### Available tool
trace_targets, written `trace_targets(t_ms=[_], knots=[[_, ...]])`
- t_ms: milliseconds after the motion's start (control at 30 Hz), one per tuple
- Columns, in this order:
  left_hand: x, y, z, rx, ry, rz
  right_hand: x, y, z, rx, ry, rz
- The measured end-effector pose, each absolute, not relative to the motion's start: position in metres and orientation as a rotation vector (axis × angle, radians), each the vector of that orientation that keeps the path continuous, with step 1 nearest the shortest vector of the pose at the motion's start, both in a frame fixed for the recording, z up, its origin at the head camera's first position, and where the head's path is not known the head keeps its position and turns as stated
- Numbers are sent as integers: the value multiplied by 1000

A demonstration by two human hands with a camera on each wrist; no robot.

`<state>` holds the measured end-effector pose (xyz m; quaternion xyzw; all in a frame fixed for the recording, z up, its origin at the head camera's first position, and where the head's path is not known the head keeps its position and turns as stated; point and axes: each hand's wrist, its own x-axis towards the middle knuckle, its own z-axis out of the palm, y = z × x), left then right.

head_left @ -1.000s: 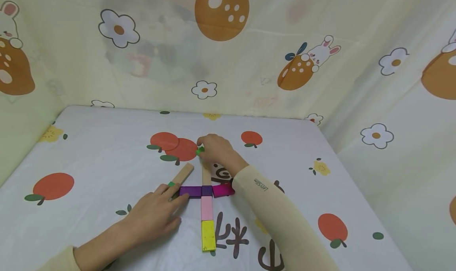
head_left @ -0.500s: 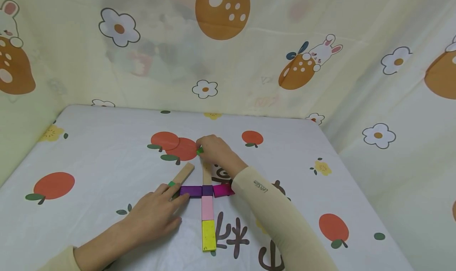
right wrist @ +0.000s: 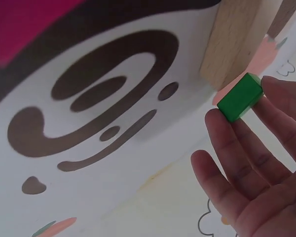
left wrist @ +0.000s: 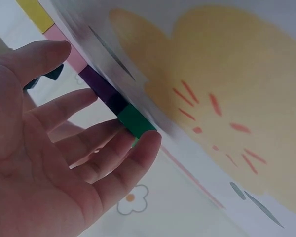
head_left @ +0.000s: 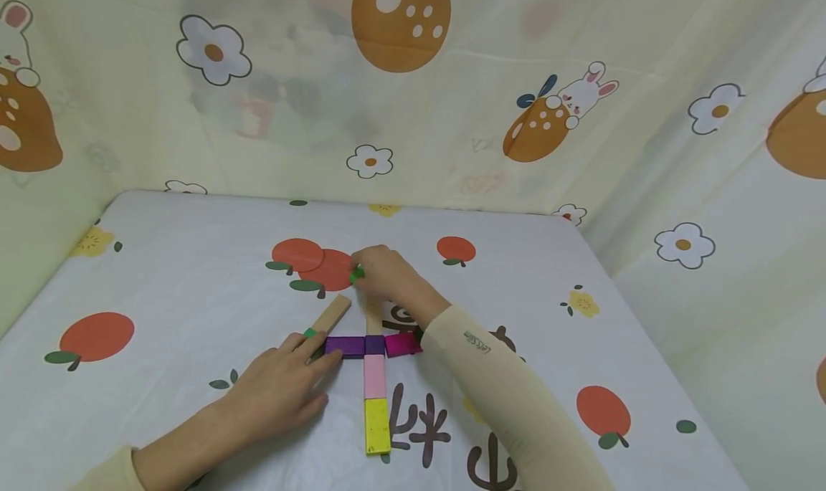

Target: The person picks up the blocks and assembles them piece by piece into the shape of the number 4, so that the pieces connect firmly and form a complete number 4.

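In the head view, my right hand [head_left: 387, 272] pinches a small green block [right wrist: 240, 97] between thumb and fingers, just past the far end of a plain wooden block [head_left: 374, 319]. My left hand [head_left: 274, 391] rests with loosely bent fingers against a purple block [head_left: 345, 346] and another green block [left wrist: 138, 121]. A second plain wooden block [head_left: 333, 314] slants away beyond that green block. A small dark purple block [head_left: 374, 345] sits at the crossing, with a magenta block [head_left: 403, 344] on its right. Toward me run a pink block [head_left: 374, 376] and a yellow block [head_left: 377, 426].
A white cloth [head_left: 193, 261] printed with fruit, flowers and dark brown characters covers the table. Behind and beside it hangs a cream curtain [head_left: 290, 118] with rabbit and flower prints. The right sleeve [head_left: 510, 398] passes over the table's right half.
My right hand has turned slightly and shifted a little left with the green block, which shows more now. The left hand and the laid blocks stay put.
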<state>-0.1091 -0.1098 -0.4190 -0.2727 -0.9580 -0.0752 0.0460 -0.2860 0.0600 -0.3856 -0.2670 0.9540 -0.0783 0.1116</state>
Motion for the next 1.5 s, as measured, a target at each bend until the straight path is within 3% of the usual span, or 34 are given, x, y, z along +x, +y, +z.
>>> trace_targets(t_ms=[500, 1500], knots=[[-109, -111, -419, -845, -2887, -227, -274, 55, -383, -952, 2752, -233], [-108, -110, -419, -835, -2905, -230, -258, 58, -392, -1003, 2717, -76]])
